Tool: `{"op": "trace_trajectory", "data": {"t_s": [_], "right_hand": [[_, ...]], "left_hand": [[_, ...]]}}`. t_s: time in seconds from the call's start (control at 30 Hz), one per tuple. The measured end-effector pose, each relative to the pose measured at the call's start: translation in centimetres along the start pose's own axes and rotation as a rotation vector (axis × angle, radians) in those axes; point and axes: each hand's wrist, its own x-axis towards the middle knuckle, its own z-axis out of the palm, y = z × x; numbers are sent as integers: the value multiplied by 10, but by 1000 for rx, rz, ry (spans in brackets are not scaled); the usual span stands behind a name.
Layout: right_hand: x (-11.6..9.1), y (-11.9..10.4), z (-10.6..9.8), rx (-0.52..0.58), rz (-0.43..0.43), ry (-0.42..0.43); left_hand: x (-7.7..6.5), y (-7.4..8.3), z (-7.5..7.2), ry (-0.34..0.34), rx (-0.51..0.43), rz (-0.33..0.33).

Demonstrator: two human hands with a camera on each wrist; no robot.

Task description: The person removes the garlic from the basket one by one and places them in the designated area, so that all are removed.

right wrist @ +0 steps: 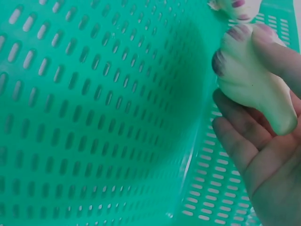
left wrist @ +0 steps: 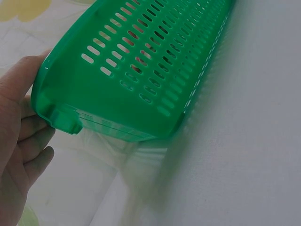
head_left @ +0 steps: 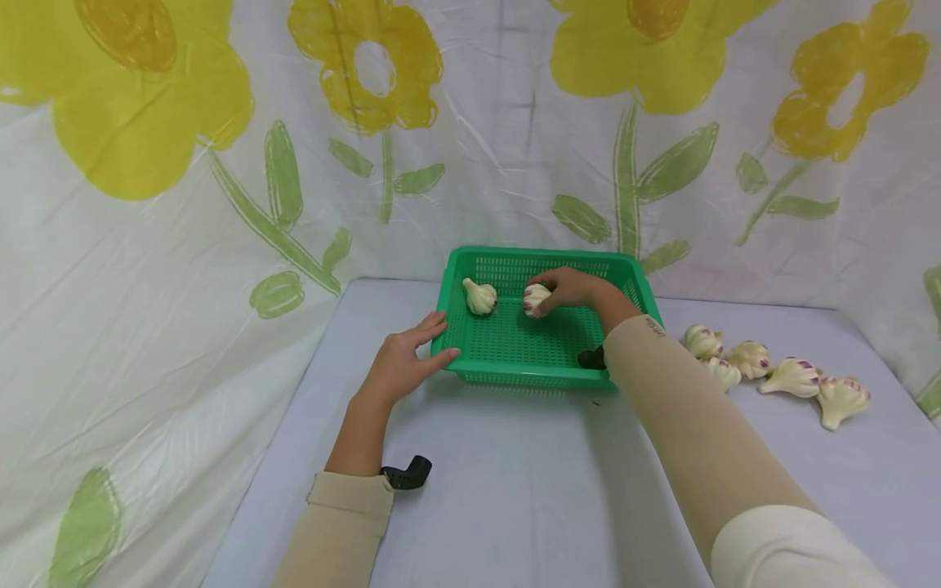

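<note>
A green plastic basket (head_left: 529, 371) with slotted walls stands on the table. At its left front corner my left hand (head_left: 400, 359) grips the rim; the left wrist view shows the fingers (left wrist: 35, 141) by the outer lip. My right hand (head_left: 577, 290) reaches inside and holds a garlic bulb (head_left: 536, 300) with purple streaks between thumb and fingers. The right wrist view shows that bulb (right wrist: 249, 70) with its stem toward the palm. A second garlic bulb (head_left: 481, 297) lies in the basket's left part, partly visible at the top of the right wrist view.
Several garlic bulbs (head_left: 794, 377) lie on the white table (head_left: 515, 490), right of the basket, partly behind the right sleeve (head_left: 691, 416). A flower-printed sheet (head_left: 500, 163) hangs behind the basket. Black devices (head_left: 408, 474) are worn at the wrists.
</note>
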Motion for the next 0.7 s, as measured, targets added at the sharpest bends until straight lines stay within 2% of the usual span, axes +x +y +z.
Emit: {"op": "trace_trajectory", "data": {"t_s": [0.2,0.57,0.7], "right_hand": [[-8,-5,0,63,-13,14],[-9,0,-1,181,-8,57],[-10,-1,-4,183,-3,88]], "left_hand": [[0,-1,1,5,-2,6],[-1,-1,1,17,-3,25],[-1,-3,1,26,7,33]]}}
